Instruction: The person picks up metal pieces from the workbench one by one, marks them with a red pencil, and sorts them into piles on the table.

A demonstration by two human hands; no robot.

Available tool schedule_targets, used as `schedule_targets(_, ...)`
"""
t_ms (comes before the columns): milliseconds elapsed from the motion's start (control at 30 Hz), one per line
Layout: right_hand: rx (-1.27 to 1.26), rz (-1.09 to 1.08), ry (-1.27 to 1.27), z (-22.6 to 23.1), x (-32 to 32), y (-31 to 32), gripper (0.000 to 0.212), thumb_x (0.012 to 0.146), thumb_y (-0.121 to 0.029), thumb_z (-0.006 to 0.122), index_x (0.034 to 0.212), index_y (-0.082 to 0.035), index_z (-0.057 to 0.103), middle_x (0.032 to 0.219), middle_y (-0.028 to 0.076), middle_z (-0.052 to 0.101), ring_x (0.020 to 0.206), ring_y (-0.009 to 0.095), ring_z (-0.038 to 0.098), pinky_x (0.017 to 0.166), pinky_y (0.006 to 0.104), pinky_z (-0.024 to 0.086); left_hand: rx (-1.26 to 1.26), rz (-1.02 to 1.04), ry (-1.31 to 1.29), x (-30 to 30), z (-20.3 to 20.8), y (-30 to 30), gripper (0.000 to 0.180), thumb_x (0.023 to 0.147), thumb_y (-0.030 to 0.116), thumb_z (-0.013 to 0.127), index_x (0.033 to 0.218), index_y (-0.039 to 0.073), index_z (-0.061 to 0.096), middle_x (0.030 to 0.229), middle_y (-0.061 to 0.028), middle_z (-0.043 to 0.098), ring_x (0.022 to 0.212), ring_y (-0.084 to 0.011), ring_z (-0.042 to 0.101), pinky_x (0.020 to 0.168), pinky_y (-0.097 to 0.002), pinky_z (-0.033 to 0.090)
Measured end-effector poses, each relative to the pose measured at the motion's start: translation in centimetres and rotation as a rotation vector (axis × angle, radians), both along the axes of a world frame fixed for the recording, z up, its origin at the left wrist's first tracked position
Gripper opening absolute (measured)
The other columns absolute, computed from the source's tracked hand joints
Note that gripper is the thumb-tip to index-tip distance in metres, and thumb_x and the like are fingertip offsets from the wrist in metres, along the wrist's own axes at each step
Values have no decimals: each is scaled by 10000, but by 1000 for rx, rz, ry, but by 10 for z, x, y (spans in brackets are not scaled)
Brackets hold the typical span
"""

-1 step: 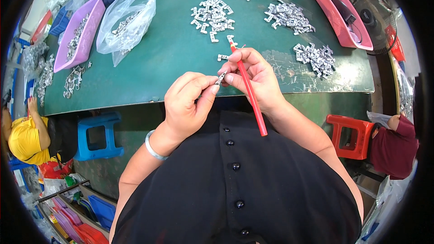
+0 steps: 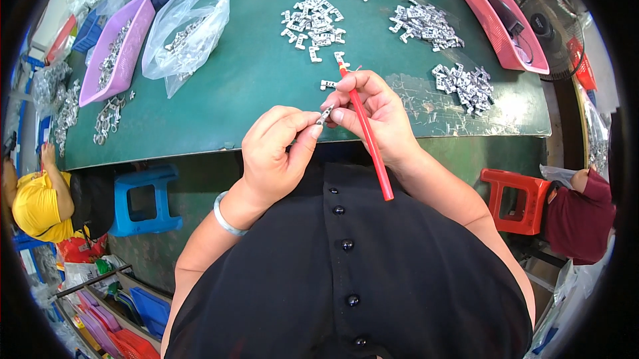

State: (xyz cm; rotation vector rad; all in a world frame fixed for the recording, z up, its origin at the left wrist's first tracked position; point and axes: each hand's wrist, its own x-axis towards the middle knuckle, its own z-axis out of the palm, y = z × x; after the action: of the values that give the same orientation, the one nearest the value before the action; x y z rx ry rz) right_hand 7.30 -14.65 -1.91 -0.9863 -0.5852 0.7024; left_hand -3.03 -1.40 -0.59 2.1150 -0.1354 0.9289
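Observation:
Above the table's near edge, my left hand (image 2: 278,149) pinches a small silvery metal part (image 2: 324,115) between thumb and fingertips. My right hand (image 2: 379,116) meets it there, thumb and fingertips at the part's other end. A slim red pen-like tool (image 2: 375,149) also lies in my right hand, held between the fingers. Its narrow tip points at the table, and its thick end slants back toward my black shirt. Just beyond my right fingers are a few loose small metal pieces (image 2: 327,84). A bigger pile of such pieces (image 2: 313,21) is farther off on the green table (image 2: 259,79).
Two more piles of metal pieces (image 2: 426,25) lie to the right, near a pink basket (image 2: 484,29) holding a dark object. At left stand a purple basket (image 2: 126,43) and a clear plastic bag (image 2: 203,3) with parts. Co-workers sit at both sides, near blue (image 2: 146,176) and red stools (image 2: 511,179).

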Motion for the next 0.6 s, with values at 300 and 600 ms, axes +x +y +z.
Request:
schedule_targets(300,-84,-59,-189,15,-8,-2,288,761,28,610,1000,-40,464,833,26,530,790,75,528,710,215,438,-418,-35,228,-5,-13,6,129,854,30,508,916,-47,591,763,-45,550,669,-85,512,603,-201,424)
schedule_targets(600,-4,-118,-393,14,-15,5,280,757,45,608,993,-21,473,788,25,521,716,75,536,656,220,461,-897,-187,373,-2,-14,-1,188,889,95,482,983,-24,594,777,-12,582,670,-54,510,620,-193,441)
